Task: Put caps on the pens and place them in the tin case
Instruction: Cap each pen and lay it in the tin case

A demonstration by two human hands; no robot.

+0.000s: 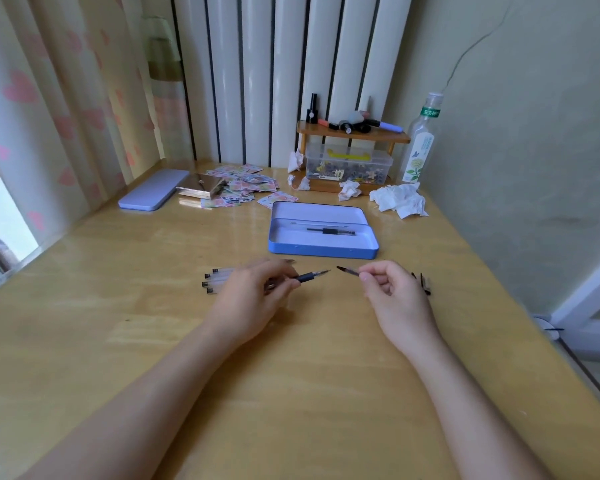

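My left hand (253,289) grips an uncapped pen (310,276) with a black grip, its tip pointing right. My right hand (388,285) pinches a clear pen cap (347,270) with a dark end that points left at the pen tip; a small gap separates them. Several clear pens (215,280) with black ends lie on the table, partly hidden under my left hand. A few loose caps (425,285) lie just right of my right hand. The open blue tin case (321,250) sits beyond both hands and holds one capped pen (331,231).
A closed lilac tin (155,194), a metal box (201,187) and scattered stickers (246,185) lie at the back left. Crumpled tissues (400,200), a clear storage box (349,165) under a small wooden shelf (352,133), and a bottle (421,140) stand at the back right.
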